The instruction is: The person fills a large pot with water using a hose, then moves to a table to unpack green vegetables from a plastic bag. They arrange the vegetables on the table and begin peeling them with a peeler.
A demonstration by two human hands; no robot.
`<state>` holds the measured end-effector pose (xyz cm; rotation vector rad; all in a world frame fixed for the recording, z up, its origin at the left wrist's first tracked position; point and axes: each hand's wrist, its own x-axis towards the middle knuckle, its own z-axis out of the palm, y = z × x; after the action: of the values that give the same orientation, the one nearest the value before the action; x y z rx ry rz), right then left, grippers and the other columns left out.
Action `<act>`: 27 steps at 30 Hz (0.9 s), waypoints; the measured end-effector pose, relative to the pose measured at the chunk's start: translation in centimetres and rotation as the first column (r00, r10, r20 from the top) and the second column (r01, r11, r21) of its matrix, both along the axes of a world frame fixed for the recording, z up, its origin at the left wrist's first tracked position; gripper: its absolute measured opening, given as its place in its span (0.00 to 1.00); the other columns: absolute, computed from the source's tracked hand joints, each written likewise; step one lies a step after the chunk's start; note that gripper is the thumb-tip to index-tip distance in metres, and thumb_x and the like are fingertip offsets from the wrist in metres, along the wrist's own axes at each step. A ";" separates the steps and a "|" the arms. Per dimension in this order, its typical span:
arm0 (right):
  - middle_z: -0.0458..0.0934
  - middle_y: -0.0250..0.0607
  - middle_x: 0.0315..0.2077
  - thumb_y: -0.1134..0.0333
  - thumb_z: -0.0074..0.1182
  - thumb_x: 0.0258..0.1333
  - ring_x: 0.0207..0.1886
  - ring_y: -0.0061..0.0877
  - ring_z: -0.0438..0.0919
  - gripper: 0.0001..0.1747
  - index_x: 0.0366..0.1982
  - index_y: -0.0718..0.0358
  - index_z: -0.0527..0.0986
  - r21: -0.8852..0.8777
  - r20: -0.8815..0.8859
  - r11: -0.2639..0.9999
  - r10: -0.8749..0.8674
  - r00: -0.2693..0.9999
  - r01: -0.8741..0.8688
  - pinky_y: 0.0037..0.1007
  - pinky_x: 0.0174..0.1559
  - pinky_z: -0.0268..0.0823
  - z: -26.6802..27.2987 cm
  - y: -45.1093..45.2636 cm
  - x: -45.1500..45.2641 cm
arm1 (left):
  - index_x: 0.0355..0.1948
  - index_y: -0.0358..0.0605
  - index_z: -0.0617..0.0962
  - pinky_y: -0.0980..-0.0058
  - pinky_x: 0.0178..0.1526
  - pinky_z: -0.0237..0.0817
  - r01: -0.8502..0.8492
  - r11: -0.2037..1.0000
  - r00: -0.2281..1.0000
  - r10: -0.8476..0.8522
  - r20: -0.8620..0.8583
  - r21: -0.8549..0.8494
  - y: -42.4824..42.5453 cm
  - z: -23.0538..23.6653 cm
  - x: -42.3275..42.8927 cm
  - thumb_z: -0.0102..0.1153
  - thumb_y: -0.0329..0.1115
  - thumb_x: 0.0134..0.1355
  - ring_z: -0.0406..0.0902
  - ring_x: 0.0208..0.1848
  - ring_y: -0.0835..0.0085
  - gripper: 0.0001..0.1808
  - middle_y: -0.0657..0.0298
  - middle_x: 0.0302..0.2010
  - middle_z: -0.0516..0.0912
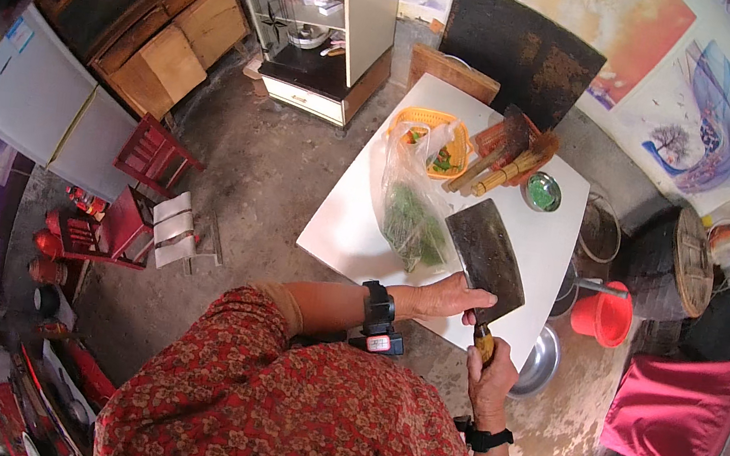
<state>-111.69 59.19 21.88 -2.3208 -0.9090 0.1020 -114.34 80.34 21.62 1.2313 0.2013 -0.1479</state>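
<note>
My right hand [491, 379] is closed around the yellowish handle of a cleaver [488, 256], whose broad dark blade points away from me over the near part of a white table [345, 218]. With its thumb on the blade's face near the handle, my left hand [449, 298] grips the lower left edge of the blade; its other fingers are partly hidden. Just left of the blade lies a clear plastic bag [411, 224] of green vegetables. Behind it stands an orange plastic basket [466, 134] with red and green pieces inside.
Farther back on the table are a bundle-handled brush [520, 166], a reddish basket [493, 137] and a metal bowl [543, 191] with green contents. Right of the table stand a red bucket [603, 314] and a metal basin [540, 365]. A red wooden chair [128, 223] is at left.
</note>
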 end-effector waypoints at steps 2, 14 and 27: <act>0.72 0.42 0.20 0.62 0.59 0.50 0.22 0.33 0.74 0.17 0.37 0.66 0.70 0.038 -0.314 0.997 0.075 0.946 -0.067 0.33 0.26 0.65 1.3 0.5 0.7 | 0.33 0.40 0.78 0.81 0.26 0.67 0.036 0.999 0.996 -0.035 0.083 -0.010 0.3 1.0 0.0 0.54 0.41 0.63 0.72 0.22 0.81 0.13 0.68 0.25 0.77; 0.70 0.31 0.17 0.59 0.54 0.54 0.16 0.17 0.68 0.16 0.35 0.66 0.70 0.174 -0.809 0.984 0.122 0.575 0.037 0.19 0.18 0.60 3.3 -1.5 0.7 | 0.28 0.41 0.78 0.82 0.24 0.66 0.046 0.998 0.984 -0.036 0.176 -0.051 -2.1 3.1 -0.1 0.55 0.40 0.61 0.72 0.20 0.81 0.13 0.68 0.21 0.76; 0.62 0.36 0.18 0.61 0.39 0.67 0.23 0.25 0.60 0.18 0.26 0.66 0.65 0.107 -0.342 0.940 -0.272 0.900 0.325 0.30 0.27 0.58 -1.6 -10.0 1.7 | 0.32 0.39 0.78 0.79 0.24 0.67 -0.076 0.983 0.987 0.098 0.130 -0.167 -4.9 0.7 0.3 0.55 0.41 0.62 0.74 0.22 0.78 0.14 0.65 0.24 0.78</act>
<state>-109.95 49.23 20.32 -2.1775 -0.3754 0.2596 -114.04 75.40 22.32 1.0650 0.1202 -0.0021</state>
